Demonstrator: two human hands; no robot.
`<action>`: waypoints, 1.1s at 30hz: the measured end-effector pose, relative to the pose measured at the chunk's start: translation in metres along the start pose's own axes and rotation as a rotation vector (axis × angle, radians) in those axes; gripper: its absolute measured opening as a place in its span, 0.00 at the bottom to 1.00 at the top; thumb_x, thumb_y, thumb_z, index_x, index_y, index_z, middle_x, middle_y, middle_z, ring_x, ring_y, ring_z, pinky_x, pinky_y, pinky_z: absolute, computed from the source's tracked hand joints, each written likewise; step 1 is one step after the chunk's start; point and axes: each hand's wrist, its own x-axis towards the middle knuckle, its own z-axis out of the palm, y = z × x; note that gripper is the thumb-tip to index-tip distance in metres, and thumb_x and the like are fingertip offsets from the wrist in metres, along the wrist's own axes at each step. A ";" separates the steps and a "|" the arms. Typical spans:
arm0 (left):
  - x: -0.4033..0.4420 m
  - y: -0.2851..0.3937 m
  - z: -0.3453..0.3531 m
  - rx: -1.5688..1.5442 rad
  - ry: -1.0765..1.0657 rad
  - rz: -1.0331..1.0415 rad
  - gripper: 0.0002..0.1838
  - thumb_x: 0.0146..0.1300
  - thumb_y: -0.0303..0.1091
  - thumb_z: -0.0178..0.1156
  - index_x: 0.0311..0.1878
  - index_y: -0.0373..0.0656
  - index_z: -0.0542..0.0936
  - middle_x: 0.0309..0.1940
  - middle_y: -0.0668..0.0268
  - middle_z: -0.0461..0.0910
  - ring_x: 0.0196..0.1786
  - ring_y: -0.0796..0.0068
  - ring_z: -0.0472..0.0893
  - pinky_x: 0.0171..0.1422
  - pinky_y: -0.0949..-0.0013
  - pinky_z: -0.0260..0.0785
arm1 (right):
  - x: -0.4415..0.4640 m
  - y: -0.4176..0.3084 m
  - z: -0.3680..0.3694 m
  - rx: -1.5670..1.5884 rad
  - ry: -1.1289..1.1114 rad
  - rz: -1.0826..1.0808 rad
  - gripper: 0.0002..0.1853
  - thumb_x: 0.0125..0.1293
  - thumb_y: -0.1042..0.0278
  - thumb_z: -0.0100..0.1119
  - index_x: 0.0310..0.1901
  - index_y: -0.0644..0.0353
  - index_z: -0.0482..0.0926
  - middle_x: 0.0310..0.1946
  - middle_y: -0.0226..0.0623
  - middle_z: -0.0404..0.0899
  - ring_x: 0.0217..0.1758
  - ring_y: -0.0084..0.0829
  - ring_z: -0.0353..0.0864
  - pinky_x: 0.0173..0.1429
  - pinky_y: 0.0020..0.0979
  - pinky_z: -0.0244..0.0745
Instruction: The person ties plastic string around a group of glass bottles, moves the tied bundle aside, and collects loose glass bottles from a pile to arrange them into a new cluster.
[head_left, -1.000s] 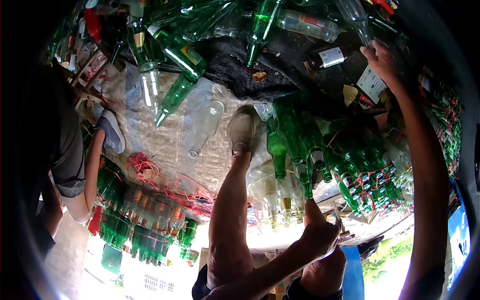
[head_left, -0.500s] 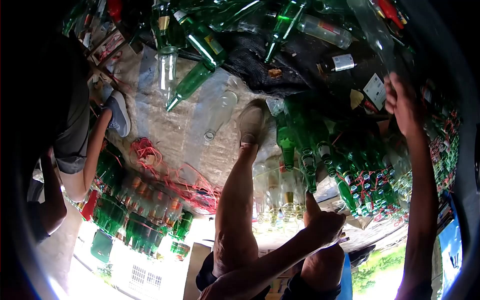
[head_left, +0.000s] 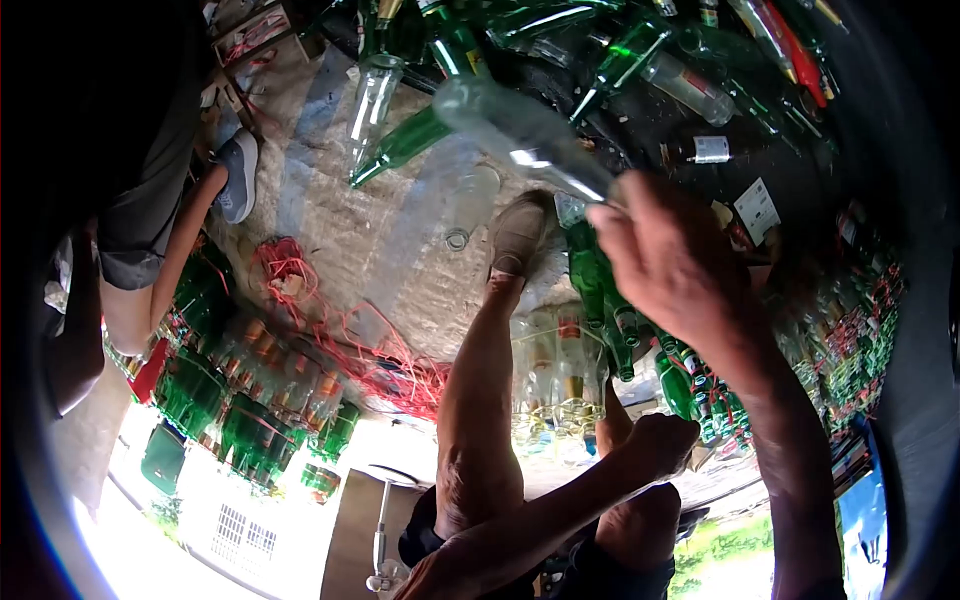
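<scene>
My right hand grips a clear glass bottle by its narrow end, its wide end pointing up and left; both are blurred by motion. My left hand is closed in a fist by my bent knee, and what it may hold is hidden. Below the raised bottle, another clear bottle lies on the ground near my shoe. A green bottle lies farther left, next to a clear bottle. Green bottles and clear bottles stand close together beside my leg.
Loose green bottles and a brown bottle with a white label lie on dark sheeting. Tangled red string spreads over the ground. Bundled bottles stand at the left. Another person's shoe is at upper left.
My right hand has swung left and inward from the far right, bringing the clear bottle over the ground. My left hand stays closed near my knee. The view has shifted slightly.
</scene>
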 end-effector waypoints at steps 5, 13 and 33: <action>-0.003 0.014 -0.034 -0.078 -0.112 -0.132 0.17 0.59 0.35 0.73 0.50 0.40 0.83 0.43 0.56 0.85 0.51 0.56 0.83 0.63 0.50 0.69 | 0.059 -0.052 0.071 -0.187 0.180 -0.321 0.08 0.68 0.70 0.66 0.38 0.63 0.76 0.23 0.36 0.75 0.20 0.30 0.75 0.22 0.34 0.73; -0.007 -0.007 -0.010 -0.025 0.036 0.066 0.15 0.60 0.34 0.71 0.48 0.40 0.84 0.42 0.56 0.85 0.50 0.56 0.83 0.61 0.52 0.70 | 0.088 -0.098 0.157 -0.391 0.222 -0.380 0.08 0.60 0.61 0.62 0.31 0.55 0.76 0.31 0.35 0.74 0.33 0.30 0.75 0.35 0.34 0.70; -0.014 -0.011 -0.002 0.016 0.036 0.121 0.08 0.63 0.32 0.67 0.43 0.42 0.84 0.40 0.58 0.86 0.48 0.58 0.83 0.55 0.54 0.72 | 0.097 -0.112 0.228 -0.403 -0.104 -0.242 0.07 0.54 0.64 0.70 0.30 0.57 0.84 0.28 0.31 0.77 0.40 0.34 0.77 0.44 0.40 0.66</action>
